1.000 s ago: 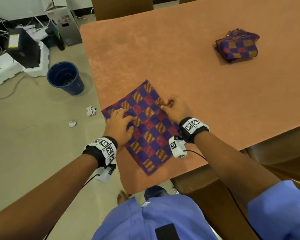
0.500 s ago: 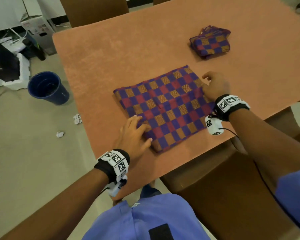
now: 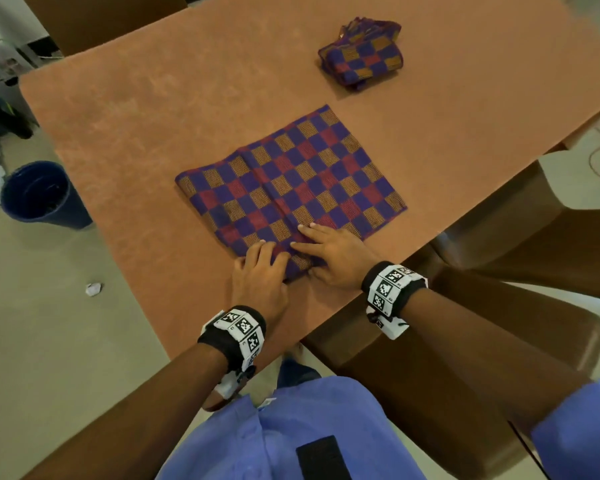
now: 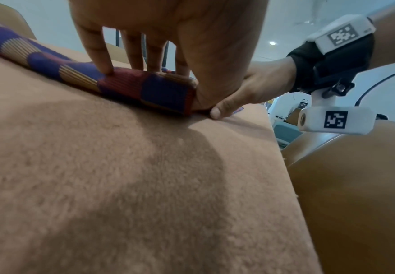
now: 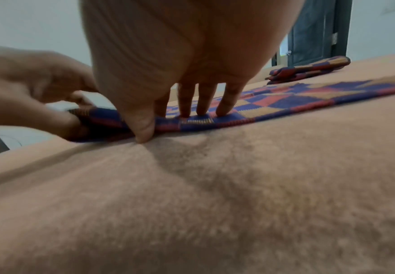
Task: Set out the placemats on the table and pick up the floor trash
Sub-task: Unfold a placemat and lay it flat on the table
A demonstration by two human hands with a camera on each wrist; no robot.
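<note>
The near corner of the placemat (image 3: 291, 178) is covered by both hands; its layers cannot be counted. The left hand (image 3: 260, 275) curls round that corner. The right hand (image 3: 336, 258) touches it, fingers straight on the cloth. The placemat has blue, red and orange checks and one crease, and lies flat near the table (image 3: 153, 116) edge. The folded placemats (image 3: 362, 58) lie well apart. On the floor are crumpled paper (image 3: 93, 289) and a blue bin (image 3: 42, 195)

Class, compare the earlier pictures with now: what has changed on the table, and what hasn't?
The placemat was opened wider. The right hand came back from its right edge to the near corner, meeting the left hand, which pinches it. The folded placemats, bin and crumpled paper stayed put.
</note>
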